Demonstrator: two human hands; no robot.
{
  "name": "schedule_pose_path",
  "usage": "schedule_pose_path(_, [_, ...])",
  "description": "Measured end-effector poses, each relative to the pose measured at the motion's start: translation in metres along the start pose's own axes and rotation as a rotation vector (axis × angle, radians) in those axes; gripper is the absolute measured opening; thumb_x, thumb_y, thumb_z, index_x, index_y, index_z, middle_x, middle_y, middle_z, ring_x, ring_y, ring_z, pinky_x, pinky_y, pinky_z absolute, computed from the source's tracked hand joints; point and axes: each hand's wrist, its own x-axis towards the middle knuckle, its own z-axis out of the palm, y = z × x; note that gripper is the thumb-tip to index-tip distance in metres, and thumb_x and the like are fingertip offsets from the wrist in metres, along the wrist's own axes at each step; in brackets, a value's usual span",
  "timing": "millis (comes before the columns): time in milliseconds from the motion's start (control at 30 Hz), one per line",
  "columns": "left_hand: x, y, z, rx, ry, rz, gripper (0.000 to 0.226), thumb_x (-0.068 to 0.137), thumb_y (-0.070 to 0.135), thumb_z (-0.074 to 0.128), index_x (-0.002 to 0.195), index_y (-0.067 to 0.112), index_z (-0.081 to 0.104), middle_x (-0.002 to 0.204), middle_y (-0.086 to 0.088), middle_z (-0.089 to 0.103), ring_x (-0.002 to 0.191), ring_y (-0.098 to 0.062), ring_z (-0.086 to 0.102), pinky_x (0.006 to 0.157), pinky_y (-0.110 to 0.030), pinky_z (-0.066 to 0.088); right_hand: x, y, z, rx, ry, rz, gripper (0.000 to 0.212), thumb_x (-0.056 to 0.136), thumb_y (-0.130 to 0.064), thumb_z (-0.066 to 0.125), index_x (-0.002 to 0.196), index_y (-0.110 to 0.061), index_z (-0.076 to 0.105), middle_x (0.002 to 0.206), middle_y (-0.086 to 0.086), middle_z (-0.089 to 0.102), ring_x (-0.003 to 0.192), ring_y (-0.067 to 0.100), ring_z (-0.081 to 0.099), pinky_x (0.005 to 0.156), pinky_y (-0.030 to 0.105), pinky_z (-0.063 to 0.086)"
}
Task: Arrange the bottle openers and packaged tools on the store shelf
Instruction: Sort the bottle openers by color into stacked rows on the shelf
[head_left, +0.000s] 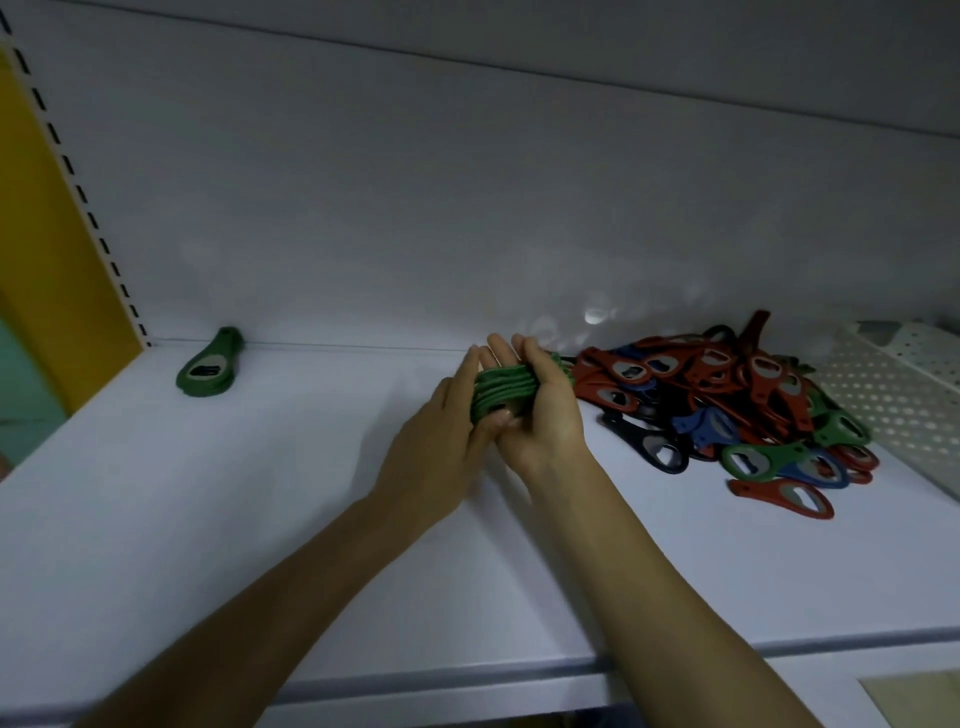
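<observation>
Fingers (524, 353) of the right hand (545, 421) are curling round a bundle of green bottle openers (501, 387) just above the shelf (260, 493). Fingers (467, 366) of the left hand (436, 441) are lying straight, pressing its end. I'm judging the flat, slick pieces could be fanning out and spilling if that squeeze is slackening on the way to the green stack (208, 366) at back left. Both forearms are reaching in from below, wrists nearly meeting, just left of the mixed pile (753, 405).

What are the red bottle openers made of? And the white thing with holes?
Red bottle openers: likely matte plastic or rubbery coating, dull with no glare, around a shiny grey metal mouth. White perforated tray: painted metal or plastic, smooth with evenly punched holes; cannot tell which.
</observation>
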Motion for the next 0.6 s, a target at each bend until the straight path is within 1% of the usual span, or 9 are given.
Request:
schedule_pose_path(67, [0.0,-0.006,-0.007,-0.139,0.1,-0.023,0.054,0.094,0.042,0.048,0.142,0.021,0.034,0.131,0.002,0.052,0.112,-0.017,0.056,0.085,-0.02,0.042,-0.001,0.007,0.007,0.025,-0.016,0.024,0.016,0.099,-0.022,0.049,0.098,-0.008,0.058,0.102,0.012,0.066,0.109,0.025,0.059,0.095,0.038,0.046])
schedule_pose_path(133, [0.0,-0.009,-0.018,-0.296,0.188,-0.047,0.032,0.089,0.044,0.053,0.113,0.021,0.054,0.102,0.006,0.063,0.09,-0.016,0.061,0.072,-0.025,0.048,-0.003,0.015,0.015,0.022,-0.022,0.035,0.018,0.098,-0.023,0.05,0.091,-0.008,0.056,0.098,0.013,0.066,0.106,0.025,0.059,0.098,0.039,0.046])
schedule_pose_path(200, [0.0,-0.014,-0.031,-0.383,0.205,-0.09,0.022,0.089,0.04,0.057,0.096,0.02,0.058,0.088,0.005,0.063,0.082,-0.017,0.062,0.065,-0.033,0.054,-0.003,0.023,0.019,-0.077,-0.027,0.029,0.015,0.095,-0.022,0.056,0.088,-0.009,0.057,0.099,0.011,0.066,0.102,0.023,0.062,0.095,0.038,0.049])
schedule_pose_path(267, [0.001,-0.022,-0.049,-0.397,0.155,-0.116,0.011,0.092,0.03,0.057,0.096,0.019,0.059,0.088,0.005,0.064,0.081,-0.013,0.063,0.06,-0.023,0.055,-0.002,0.029,0.017,-0.25,-0.025,-0.03,0.013,0.091,-0.023,0.062,0.091,-0.01,0.06,0.096,0.009,0.067,0.094,0.021,0.065,0.086,0.035,0.054])
schedule_pose_path(333, [0.004,-0.036,-0.071,-0.317,0.043,-0.12,0.012,0.093,0.025,0.055,0.097,0.015,0.061,0.088,0.002,0.064,0.078,-0.01,0.063,0.058,-0.017,0.053,0.0,0.029,0.009,-0.628,-0.075,-0.255,0.018,0.09,-0.026,0.064,0.101,-0.012,0.062,0.098,0.005,0.068,0.094,0.018,0.065,0.087,0.03,0.054])
schedule_pose_path(400, [0.005,-0.052,-0.093,-0.122,-0.12,-0.097,0.015,0.093,0.026,0.055,0.093,0.013,0.062,0.084,-0.002,0.064,0.073,-0.012,0.062,0.06,-0.019,0.052,0.003,0.024,0.001,-1.236,-0.328,-0.557,0.031,0.09,-0.03,0.063,0.119,-0.019,0.059,0.113,-0.001,0.065,0.105,0.012,0.06,0.091,0.024,0.05])
schedule_pose_path(433, [0.006,-0.059,-0.102,-0.032,-0.185,-0.093,0.018,0.093,0.027,0.055,0.091,0.011,0.063,0.081,-0.004,0.063,0.071,-0.015,0.061,0.062,-0.025,0.05,0.006,0.023,0.001,-1.455,-0.505,-0.587,0.035,0.091,-0.03,0.062,0.125,-0.022,0.058,0.117,-0.005,0.064,0.107,0.008,0.059,0.091,0.022,0.048])
schedule_pose_path(500, [0.006,-0.072,-0.115,-0.023,-0.259,-0.152,0.023,0.092,0.028,0.058,0.089,0.006,0.064,0.079,-0.008,0.064,0.068,-0.017,0.06,0.064,-0.03,0.049,0.01,0.028,0.011,-1.668,-0.738,-0.48,0.031,0.093,-0.024,0.061,0.123,-0.02,0.061,0.112,-0.008,0.065,0.097,0.003,0.061,0.083,0.017,0.048])
schedule_pose_path(600, [0.002,-0.083,-0.125,-0.254,-0.237,-0.317,0.027,0.088,0.032,0.061,0.096,0.006,0.065,0.081,-0.006,0.067,0.066,-0.01,0.064,0.063,-0.024,0.053,0.016,0.045,0.032,-1.667,-0.71,-0.356,0.022,0.093,-0.014,0.06,0.114,-0.014,0.065,0.089,-0.008,0.065,0.071,0.001,0.057,0.063,0.014,0.044])
